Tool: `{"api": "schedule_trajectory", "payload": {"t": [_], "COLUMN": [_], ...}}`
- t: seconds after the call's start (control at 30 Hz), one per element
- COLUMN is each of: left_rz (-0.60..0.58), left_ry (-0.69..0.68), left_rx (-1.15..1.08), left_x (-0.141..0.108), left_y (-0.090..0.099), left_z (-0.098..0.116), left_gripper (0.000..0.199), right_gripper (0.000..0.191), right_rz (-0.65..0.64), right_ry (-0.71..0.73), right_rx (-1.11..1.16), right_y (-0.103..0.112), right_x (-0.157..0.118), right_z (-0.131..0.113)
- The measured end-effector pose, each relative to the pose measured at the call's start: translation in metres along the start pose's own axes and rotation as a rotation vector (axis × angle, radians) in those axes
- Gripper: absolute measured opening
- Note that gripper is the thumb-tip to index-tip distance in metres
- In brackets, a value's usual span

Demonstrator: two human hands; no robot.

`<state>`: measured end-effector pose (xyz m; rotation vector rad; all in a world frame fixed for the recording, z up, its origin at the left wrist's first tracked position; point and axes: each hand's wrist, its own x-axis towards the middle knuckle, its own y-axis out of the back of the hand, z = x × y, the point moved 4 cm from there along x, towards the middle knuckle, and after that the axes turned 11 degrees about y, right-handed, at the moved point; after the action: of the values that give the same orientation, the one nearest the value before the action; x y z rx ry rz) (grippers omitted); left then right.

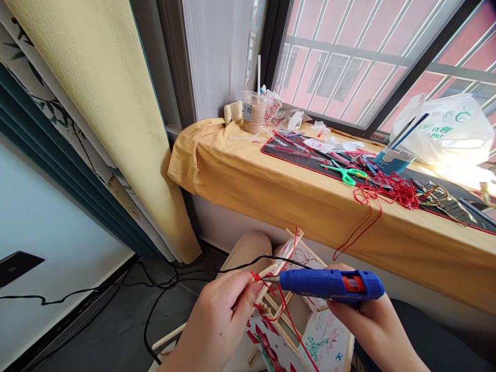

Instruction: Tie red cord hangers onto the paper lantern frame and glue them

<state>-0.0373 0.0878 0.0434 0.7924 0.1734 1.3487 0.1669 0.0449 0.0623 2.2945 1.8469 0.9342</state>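
Note:
My right hand [374, 315] grips a blue hot glue gun [329, 285], its metal nozzle pointing left at a knot of red string [256, 277] on a wooden stick frame [279, 305]. My left hand [215, 323] pinches that frame near the knot, and the nozzle tip sits just beside its fingertips. Thin wooden sticks form the frame, which has paper panels painted with red, green and blue patterns [325, 341] fixed to it. Loose red string [290, 325] hangs down through the frame. The hands hide part of the frame.
A yellow-clothed window ledge [271, 191] runs above the hands, holding a black mat, green scissors, a tangle of red string, a plastic cup with a straw and a white plastic bag. A curtain hangs left. Black cables lie on the dark floor.

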Motion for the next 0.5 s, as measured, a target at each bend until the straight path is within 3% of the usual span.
{"api": "schedule_trajectory", "payload": {"t": [0.5], "left_rz": [-0.022], "left_ry": [0.033], "left_rx": [-0.035], "left_x": [-0.0020], "left_y": [-0.0004], "left_z": [-0.0043], "left_gripper": [0.023], "right_gripper": [0.012], "right_rz": [0.084], "right_ry": [-0.027], "right_rx": [0.000], "right_y": [0.0012], "right_x": [-0.0055], "right_z": [0.0004]}}
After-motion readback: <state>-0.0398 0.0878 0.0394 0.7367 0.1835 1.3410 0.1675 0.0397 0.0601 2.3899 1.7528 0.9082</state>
